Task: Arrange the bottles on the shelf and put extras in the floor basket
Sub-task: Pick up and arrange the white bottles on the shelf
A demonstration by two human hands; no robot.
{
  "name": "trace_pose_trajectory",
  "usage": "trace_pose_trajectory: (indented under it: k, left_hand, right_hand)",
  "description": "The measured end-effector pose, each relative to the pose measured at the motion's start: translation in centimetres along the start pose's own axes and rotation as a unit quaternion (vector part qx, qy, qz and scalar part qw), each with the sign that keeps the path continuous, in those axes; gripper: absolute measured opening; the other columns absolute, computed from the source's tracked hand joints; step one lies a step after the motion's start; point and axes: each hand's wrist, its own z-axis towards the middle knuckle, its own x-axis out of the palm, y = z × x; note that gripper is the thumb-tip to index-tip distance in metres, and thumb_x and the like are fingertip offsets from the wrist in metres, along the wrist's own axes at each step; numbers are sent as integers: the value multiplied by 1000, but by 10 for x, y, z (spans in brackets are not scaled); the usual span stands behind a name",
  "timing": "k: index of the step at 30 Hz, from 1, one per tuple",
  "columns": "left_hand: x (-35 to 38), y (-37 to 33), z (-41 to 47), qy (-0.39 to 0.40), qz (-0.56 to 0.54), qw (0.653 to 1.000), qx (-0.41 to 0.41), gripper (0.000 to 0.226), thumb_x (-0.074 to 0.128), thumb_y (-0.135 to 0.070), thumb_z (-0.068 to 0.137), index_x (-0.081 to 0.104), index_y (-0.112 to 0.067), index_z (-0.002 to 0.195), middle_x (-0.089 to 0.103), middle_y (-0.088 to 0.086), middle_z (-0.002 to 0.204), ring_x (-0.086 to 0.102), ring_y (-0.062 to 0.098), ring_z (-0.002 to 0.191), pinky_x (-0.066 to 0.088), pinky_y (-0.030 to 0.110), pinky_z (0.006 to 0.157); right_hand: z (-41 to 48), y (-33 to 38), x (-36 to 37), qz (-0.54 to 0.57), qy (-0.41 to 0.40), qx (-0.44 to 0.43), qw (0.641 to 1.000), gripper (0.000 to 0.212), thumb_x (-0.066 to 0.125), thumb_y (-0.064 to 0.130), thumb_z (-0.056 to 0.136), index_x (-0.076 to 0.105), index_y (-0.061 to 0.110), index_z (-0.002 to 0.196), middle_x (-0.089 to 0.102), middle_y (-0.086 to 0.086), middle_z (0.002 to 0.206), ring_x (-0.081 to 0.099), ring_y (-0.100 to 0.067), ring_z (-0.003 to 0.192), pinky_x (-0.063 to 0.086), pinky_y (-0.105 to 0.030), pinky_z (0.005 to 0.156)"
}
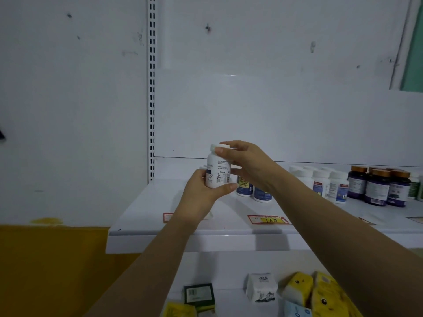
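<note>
White plastic forms the pill bottle [218, 170], which is held upright just above the shelf [183, 229] by both hands. Its lower body is wrapped by the left hand [201, 193], the thumb laid across the front of the printed label, and its cap [220, 146] is pinched from above by the curled fingers [225, 151] of the right hand [249, 163]. Whether the cap is being twisted or only steadied cannot be told. Just behind the left fingers another white cap is glimpsed, mostly hidden. Beyond the right fingers and under the right wrist, two blue-labelled bottles [251, 189] are stood side by side. Further out along the right forearm, a cluster of white-capped bottles [329, 184] and then a cluster of dark bottles with brown caps [377, 188] are grouped on the same shelf. A red and yellow price tag [270, 219] is fixed at the shelf's front edge, below the right wrist. The task is judged to be partly done: several kinds are grouped already, while the stretch of shelf to the left of the left hand is bare and the held bottle has not yet been set down. A place for it among its own kind remains to be chosen. The floor basket is not in view, so what has been put aside as extra cannot be judged. On the lower shelf, beneath both forearms, small cartons [262, 287] and yellow packs [297, 287] are seen.
</note>
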Motion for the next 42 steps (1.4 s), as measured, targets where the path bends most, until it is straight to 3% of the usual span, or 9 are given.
trace_pose_trajectory:
  k: [6,9,14,20,25,31,36,39,42]
  left_hand:
    - [-8,3,-1,62,-9,998,-20,56,70,-26,82,48,-20,133,58,-1,130,56,19,116,41,42,105]
    - [-8,1,0,29,4,1000,7,52,72,-20,80,52,-17,128,61,-2,120,59,15,105,44,29,97]
    - [-4,0,1,20,7,1000,1,55,73,-24,79,45,-21,126,55,-6,115,56,15,103,45,27,89]
    - [-9,0,-2,40,1,999,-15,51,72,-27,80,53,-20,127,61,-1,122,59,18,106,47,32,96]
    - [0,-5,-3,14,33,999,-21,54,77,-29,74,43,-20,115,52,-6,108,54,13,97,43,22,80]
    - [-13,-2,-6,109,2,994,-31,49,68,-28,84,53,-19,130,62,-4,123,57,13,112,40,36,106]
    - [-11,-2,-5,48,25,998,-10,44,72,-21,81,48,-18,118,59,-6,111,57,11,96,42,21,83]
    - [-8,0,-3,17,31,999,-8,53,73,-23,80,37,-20,118,54,2,125,56,17,104,42,25,85]
    - [-9,-2,-4,45,12,999,-25,58,73,-27,79,37,-22,124,54,-1,126,54,16,107,40,25,84]
  right_hand:
    - [-3,-1,-11,14,12,-3,1000,27,59,21,92,62,12,117,70,-4,107,67,-17,97,55,-28,83]
    - [-5,-4,-9,3,30,4,1000,22,56,23,94,63,15,113,69,-2,103,65,-17,97,54,-34,89]
    - [-7,0,-4,-52,1,-21,998,19,61,30,90,65,19,105,70,0,100,67,-17,92,56,-24,74]
    - [-9,-3,-8,-20,32,13,999,32,53,28,96,58,11,123,66,-5,114,61,-21,110,51,-37,93]
    - [-10,-3,1,-97,-8,-16,995,31,62,41,87,60,20,110,67,-1,104,66,-15,94,56,-27,79]
    - [-9,-1,-11,-3,-9,8,1000,45,68,25,86,55,9,125,67,-8,108,66,-21,96,54,-34,87]
    - [-11,-2,-4,-22,31,13,999,29,58,25,93,60,11,118,66,-4,109,63,-15,95,51,-32,88]
    - [-13,1,-1,-74,22,-1,997,17,63,25,89,60,19,105,66,-1,103,64,-13,94,53,-25,80]
    - [-13,1,-4,-56,17,-7,998,26,63,18,90,59,14,115,66,-3,109,65,-17,100,55,-26,84]
